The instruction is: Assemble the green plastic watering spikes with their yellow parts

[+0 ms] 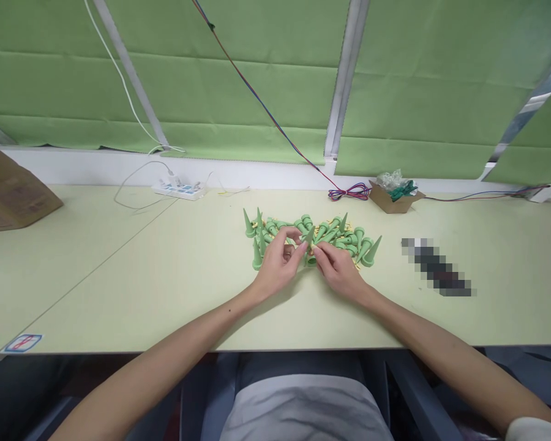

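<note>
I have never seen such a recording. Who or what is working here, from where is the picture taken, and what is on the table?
No machine here: a person works bare-handed. The only picture comes from a camera worn on the head, looking forward and down.

On the table lie many green cones, with small yellow pieces among them. Farther back are a power strip, coiled wire and a small open box. A dark thing at right is blurred out.

The left hand holds one green cone; the right hand meets it, its grip unclear.
</note>
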The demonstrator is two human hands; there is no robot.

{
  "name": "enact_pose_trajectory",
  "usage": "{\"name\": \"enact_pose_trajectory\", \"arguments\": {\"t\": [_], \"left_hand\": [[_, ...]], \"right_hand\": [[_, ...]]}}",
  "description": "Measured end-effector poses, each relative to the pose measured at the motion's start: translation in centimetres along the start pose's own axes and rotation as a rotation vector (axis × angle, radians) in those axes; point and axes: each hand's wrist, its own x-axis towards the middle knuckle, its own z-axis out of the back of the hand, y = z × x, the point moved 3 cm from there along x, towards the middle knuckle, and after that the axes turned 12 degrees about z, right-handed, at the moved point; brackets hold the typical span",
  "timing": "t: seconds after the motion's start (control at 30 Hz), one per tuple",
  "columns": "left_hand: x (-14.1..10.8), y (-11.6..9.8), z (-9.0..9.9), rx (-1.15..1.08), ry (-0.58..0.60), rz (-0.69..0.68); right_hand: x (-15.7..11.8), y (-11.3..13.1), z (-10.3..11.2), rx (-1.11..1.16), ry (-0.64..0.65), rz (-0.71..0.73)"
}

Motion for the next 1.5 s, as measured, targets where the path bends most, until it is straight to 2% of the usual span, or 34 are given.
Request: {"name": "enact_pose_trajectory", "arguments": {"t": [0.1,0.27,0.5,0.97,1.1,1.5], "left_hand": [[0.3,0.1,0.2,-0.067,0.011,0.08],[0.7,0.3,0.4,-0.011,0.036,0.215],[0.8,0.9,0.0,-0.012,0.223,0.4],[0.3,1.4,-0.5,-0.173,0.49,0.405],[0.2,1.3,-0.4,-0.137,0.477,0.362],[0.1,1.0,-0.4,0.033,0.275,0.232]], "right_hand": [[0.0,0.1,0.1,-0.009,-0.002,0.0],[0.0,0.3,0.1,-0.017,0.017,0.021],[-0.1,0.0,0.2,-0.025,0.026,0.026],[-0.2,-0.4,0.4,0.007,0.017,0.017],[-0.2,-0.6,0.4,0.001,0.017,0.017],[-0.1,-0.7,0.3,-0.018,0.052,-0.005]]}}
